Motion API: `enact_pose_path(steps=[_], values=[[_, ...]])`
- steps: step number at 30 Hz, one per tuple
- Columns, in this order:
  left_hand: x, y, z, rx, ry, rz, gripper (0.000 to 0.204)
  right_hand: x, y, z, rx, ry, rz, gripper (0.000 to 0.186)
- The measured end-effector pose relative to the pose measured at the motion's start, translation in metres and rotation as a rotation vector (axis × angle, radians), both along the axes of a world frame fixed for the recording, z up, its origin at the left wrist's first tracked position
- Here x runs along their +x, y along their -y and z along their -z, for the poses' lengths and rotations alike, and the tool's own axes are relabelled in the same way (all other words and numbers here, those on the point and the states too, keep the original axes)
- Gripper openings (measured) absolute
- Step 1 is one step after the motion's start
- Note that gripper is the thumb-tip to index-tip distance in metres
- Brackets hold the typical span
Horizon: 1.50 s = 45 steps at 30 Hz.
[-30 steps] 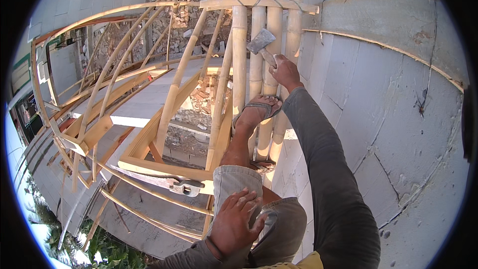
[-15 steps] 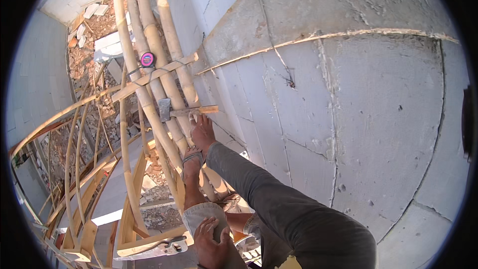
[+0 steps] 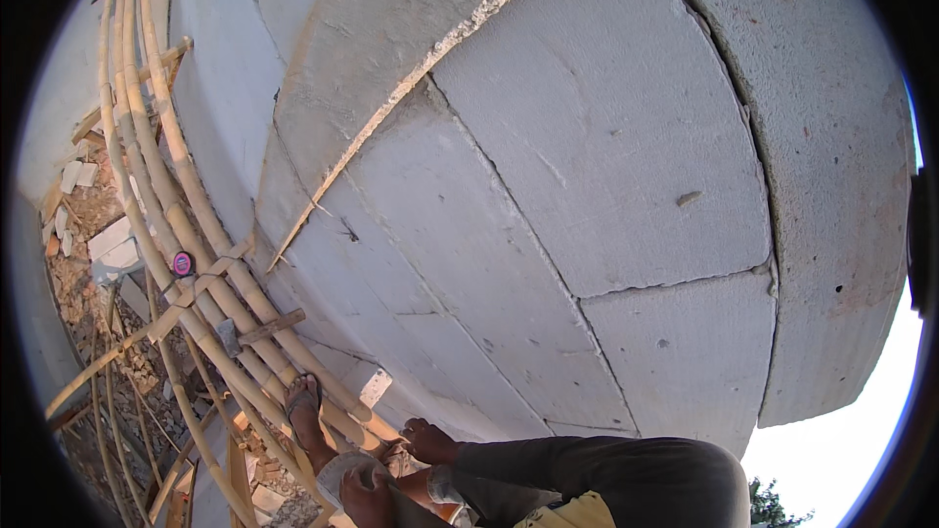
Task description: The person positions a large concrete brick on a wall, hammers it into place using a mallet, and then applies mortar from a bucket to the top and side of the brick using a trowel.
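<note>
My left hand (image 3: 367, 497) rests over my bent knee at the lower edge, fingers apart and holding nothing. Close by on its right, my right hand (image 3: 430, 442) hangs beside the wall near the bamboo poles, its fingers loosely bent and apart, with nothing visible in them. A hammer (image 3: 272, 327) with a wooden handle lies across the bamboo poles (image 3: 181, 210), its grey head to the left. Farther along, a pink and black tape measure (image 3: 183, 264) sits near a wooden crosspiece (image 3: 210, 279) tied to the poles. My sandalled foot (image 3: 305, 406) stands on the bamboo.
A tall wall of grey blocks (image 3: 548, 235) fills the right, crossed by a rough mortar ridge (image 3: 421, 68). Below the poles, at the left, lie rubble and pale broken slabs (image 3: 115, 244). More thin poles lean at the lower left.
My view has swung right and up along the wall. My right hand has drawn back from the hammer handle toward my knee. My left hand stays on the knee.
</note>
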<state>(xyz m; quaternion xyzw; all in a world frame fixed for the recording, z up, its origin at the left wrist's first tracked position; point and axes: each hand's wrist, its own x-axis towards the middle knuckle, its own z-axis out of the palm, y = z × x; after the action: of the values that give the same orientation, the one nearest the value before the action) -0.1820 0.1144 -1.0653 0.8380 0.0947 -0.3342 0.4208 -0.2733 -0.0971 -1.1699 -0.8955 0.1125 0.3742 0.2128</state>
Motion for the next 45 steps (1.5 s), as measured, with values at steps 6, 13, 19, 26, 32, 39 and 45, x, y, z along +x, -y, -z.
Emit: enact_pose_path(steps=[6,13,19,26,32,39,45], values=[[-0.003,-0.004,0.011,-0.040,0.064,0.037,0.037,-0.046,0.031,-0.081,0.004,-0.317,-0.393,0.037],[-0.004,0.011,0.009,0.045,0.017,0.103,0.025,-0.059,0.019,-0.137,0.127,-0.240,-0.323,0.036],[-0.037,0.021,0.002,0.289,-0.087,0.648,0.072,-0.061,0.011,-0.263,0.310,-0.188,-0.479,0.031],[-0.013,-0.001,-0.075,0.062,-0.041,1.239,0.046,-0.112,0.055,-0.270,0.271,-0.041,-0.551,0.036],[0.040,-0.008,-0.052,-0.015,0.139,1.569,0.041,-0.170,0.060,-0.296,0.257,0.174,0.288,0.032],[0.160,0.060,-0.096,-0.087,0.092,2.136,0.044,-0.301,-0.012,-0.149,-0.421,0.232,0.332,0.024],[0.197,0.116,-0.122,0.201,-0.102,2.360,0.045,-0.282,-0.110,-0.215,-0.100,0.311,1.801,0.029]])
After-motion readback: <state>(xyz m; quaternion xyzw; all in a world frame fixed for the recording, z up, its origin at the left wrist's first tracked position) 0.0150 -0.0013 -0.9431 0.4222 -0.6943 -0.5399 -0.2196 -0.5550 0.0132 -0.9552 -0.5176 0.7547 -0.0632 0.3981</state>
